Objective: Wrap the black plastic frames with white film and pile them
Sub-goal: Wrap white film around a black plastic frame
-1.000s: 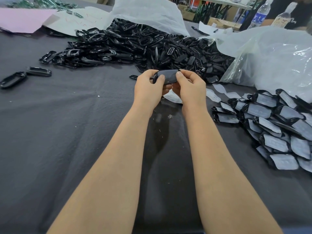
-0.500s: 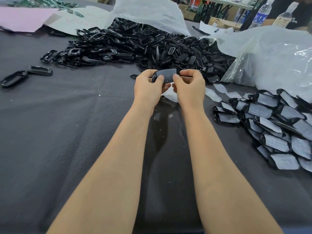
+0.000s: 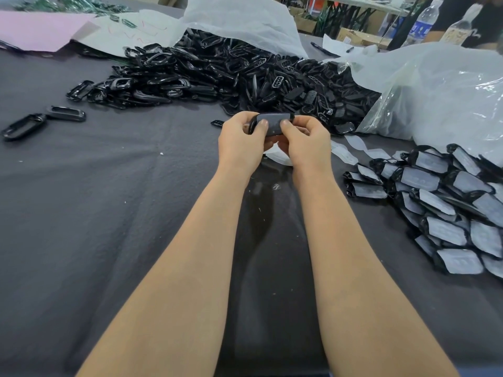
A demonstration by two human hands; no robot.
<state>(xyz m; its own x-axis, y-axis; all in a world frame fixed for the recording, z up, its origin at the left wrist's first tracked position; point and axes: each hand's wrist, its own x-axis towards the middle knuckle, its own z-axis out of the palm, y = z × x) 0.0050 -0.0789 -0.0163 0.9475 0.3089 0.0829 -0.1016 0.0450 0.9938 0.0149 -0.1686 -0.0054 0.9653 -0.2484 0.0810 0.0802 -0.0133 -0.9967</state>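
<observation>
The thumbs are creeping closer together across the frame (image 3: 273, 121) than a second ago, while the frame itself is barely shifting, held up above the surface (image 3: 109, 200) just in front of the heap of bare frames (image 3: 245, 74). The left hand (image 3: 239, 142) and right hand (image 3: 307, 144) are both gripping it, fingers (image 3: 262, 124) curled round its ends and thumbs pressing on its greyish face. It looks like they are smoothing film onto this one.

Next, I'd say, it is heading right to the wrapped pile (image 3: 441, 202), and a fresh piece is waiting among the loose film pieces (image 3: 356, 142). That calls for firm edges first, so nothing peels.

The bottle (image 3: 423, 23) at the back is showing a blue label, and the white sheet (image 3: 136, 31) some red scrawl, but I'm making out no words on either.
</observation>
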